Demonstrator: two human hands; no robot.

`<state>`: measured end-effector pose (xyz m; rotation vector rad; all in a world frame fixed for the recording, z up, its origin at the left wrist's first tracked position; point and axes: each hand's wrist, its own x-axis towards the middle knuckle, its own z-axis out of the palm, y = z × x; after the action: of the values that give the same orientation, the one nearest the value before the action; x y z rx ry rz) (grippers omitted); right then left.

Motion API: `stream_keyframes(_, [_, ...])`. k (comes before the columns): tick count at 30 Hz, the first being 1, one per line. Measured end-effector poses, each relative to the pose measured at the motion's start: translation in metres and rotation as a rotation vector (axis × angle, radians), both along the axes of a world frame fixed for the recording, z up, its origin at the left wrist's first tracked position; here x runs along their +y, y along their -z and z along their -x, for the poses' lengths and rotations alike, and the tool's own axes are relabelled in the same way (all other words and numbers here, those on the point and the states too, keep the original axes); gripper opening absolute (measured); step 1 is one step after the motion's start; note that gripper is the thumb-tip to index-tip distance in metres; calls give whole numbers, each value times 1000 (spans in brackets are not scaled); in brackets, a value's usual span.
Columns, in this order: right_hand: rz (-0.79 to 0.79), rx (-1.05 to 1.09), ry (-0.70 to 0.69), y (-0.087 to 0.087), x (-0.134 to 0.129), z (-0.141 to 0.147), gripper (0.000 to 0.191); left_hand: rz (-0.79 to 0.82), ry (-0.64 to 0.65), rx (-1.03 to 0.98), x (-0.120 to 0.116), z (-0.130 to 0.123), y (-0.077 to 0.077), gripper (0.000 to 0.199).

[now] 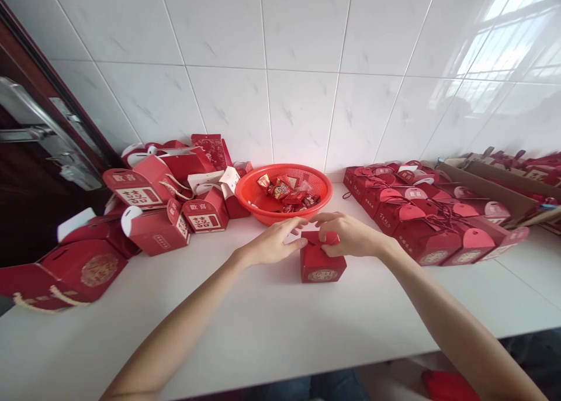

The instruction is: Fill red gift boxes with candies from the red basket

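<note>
Apparently the small red box (323,270) stands upright on the white table (245,325), between my two hands, so that both reach its top flaps (332,238): I have the left hand (274,241) loosely spread, its thumb at the near edge, and the right hand (351,234) curled over the flaps, though I cannot tell whether it pinches one. Just behind, the red basket (263,216) of wrapped sweets (283,189) limits my reach forward, with loose boxes (158,232) leftward and ranked boxes (421,238) rightward.

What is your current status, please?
Right hand on top of small red box; left hand at its left edge. Box upright on white counter. Red basket close behind, seemingly not blocking.
</note>
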<state>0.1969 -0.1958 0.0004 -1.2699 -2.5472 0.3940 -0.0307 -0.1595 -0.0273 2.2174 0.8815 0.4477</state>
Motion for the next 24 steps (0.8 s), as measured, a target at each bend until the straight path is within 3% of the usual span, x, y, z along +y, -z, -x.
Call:
stream_keyframes(6, [99, 30, 11, 9, 1, 1, 16, -1, 49, 112, -4, -5, 0, 69])
stream_keyframes(15, [191, 93, -1, 8, 0, -2, 17, 63, 42, 64, -4, -10, 5, 69])
stream_keyframes(20, [177, 111, 17, 14, 0, -4, 14, 27, 57, 82, -1, -8, 8, 46])
stream_keyframes(24, [173, 128, 29, 18, 0, -7, 10, -10, 70, 84, -1, -8, 6, 40])
